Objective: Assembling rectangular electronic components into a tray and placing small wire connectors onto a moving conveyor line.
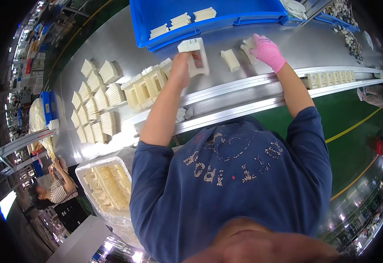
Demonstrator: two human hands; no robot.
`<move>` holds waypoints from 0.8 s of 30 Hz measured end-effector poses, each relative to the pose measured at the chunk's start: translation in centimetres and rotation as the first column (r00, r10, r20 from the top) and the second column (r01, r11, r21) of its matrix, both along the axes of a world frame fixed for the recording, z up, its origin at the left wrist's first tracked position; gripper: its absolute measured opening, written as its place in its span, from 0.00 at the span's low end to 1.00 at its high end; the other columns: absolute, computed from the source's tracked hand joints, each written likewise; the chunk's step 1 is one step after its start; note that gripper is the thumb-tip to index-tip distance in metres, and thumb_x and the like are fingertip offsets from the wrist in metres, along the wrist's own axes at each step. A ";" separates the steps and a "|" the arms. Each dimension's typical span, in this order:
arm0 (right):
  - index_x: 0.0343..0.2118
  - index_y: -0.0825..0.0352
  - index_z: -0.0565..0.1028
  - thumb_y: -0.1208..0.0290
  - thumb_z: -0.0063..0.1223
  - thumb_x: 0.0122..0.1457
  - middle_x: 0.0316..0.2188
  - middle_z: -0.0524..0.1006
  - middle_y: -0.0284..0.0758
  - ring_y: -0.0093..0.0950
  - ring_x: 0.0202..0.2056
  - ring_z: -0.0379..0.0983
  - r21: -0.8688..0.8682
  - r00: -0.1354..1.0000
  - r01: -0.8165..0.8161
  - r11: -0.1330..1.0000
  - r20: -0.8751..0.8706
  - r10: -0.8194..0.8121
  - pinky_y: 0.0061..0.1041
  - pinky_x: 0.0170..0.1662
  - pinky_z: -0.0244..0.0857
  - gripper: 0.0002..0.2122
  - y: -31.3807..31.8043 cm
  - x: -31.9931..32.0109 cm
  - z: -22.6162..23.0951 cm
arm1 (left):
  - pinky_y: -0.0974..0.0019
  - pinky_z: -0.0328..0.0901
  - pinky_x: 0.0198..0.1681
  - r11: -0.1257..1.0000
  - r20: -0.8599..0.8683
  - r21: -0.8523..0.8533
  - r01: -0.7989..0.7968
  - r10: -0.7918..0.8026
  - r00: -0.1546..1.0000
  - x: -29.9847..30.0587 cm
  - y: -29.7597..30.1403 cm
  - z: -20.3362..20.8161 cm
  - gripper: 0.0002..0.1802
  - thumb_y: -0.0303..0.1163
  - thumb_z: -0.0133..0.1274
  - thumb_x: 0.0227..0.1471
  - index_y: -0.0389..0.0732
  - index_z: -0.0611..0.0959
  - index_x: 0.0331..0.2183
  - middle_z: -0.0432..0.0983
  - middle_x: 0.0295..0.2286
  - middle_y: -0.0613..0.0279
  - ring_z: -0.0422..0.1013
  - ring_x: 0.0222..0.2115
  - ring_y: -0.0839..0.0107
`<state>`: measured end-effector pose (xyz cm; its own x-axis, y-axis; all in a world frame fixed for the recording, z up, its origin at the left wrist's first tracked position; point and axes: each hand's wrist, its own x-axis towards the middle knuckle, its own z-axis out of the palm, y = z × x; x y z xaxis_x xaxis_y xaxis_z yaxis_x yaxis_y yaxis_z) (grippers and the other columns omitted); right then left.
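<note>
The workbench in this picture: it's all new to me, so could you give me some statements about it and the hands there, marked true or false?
1. The right hand is gloved in pink. True.
2. The left hand is holding nothing. False: it holds a white frame-shaped part.
3. The blue bin has pale pieces lying in it. True.
4. The ribbed cream pieces on the bench are all to the person's right. False: they are grouped to the person's left.
5. A row of cream parts stands at the right, between the metal rails. True.
6. The person's shirt is bright yellow. False: it is dark blue.
</note>
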<state>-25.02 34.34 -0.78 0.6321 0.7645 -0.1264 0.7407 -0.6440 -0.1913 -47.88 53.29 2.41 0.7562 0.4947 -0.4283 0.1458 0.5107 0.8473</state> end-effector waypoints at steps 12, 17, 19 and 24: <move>0.44 0.68 0.67 0.61 0.48 0.55 0.30 0.75 0.42 0.40 0.25 0.72 0.671 0.951 -0.160 0.724 -0.090 0.294 0.32 0.27 0.66 0.18 2.5 -12.8 4.9 | 0.61 0.62 0.49 0.993 0.272 0.112 0.040 -0.069 0.960 -0.1 -6.7 -0.6 0.23 0.45 0.32 0.61 0.44 0.59 0.53 0.63 0.48 0.57 0.63 0.48 0.66; 0.48 0.67 0.63 0.64 0.49 0.54 0.31 0.75 0.42 0.41 0.27 0.73 0.810 0.937 -0.039 0.586 -0.174 0.303 0.34 0.30 0.67 0.20 2.1 -13.5 5.0 | 0.61 0.56 0.54 0.986 0.369 0.164 0.033 -0.092 0.925 -0.2 -6.5 -0.6 0.24 0.46 0.31 0.61 0.44 0.58 0.54 0.60 0.50 0.59 0.59 0.52 0.67; 0.48 0.66 0.63 0.65 0.50 0.54 0.31 0.75 0.42 0.41 0.27 0.73 0.798 0.928 -0.057 0.600 -0.180 0.327 0.34 0.30 0.66 0.20 2.1 -13.3 5.1 | 0.61 0.56 0.54 0.982 0.370 0.187 0.042 -0.110 0.923 -0.2 -6.4 -1.1 0.24 0.45 0.31 0.61 0.44 0.57 0.55 0.60 0.51 0.59 0.59 0.52 0.67; 0.49 0.66 0.65 0.71 0.50 0.53 0.24 0.70 0.37 0.33 0.22 0.68 0.709 0.894 -0.105 0.697 -0.240 0.379 0.27 0.27 0.63 0.20 1.8 -13.0 6.1 | 0.66 0.63 0.47 0.995 0.282 0.084 0.058 -0.080 0.956 -0.2 -6.7 -0.5 0.21 0.43 0.32 0.61 0.42 0.59 0.52 0.64 0.44 0.58 0.65 0.45 0.70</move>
<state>-38.01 36.10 5.28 0.4292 0.8495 0.3069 0.6463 -0.0515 -0.7613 -48.06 46.56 1.87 0.8748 0.4591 -0.1549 -0.0739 0.4424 0.8938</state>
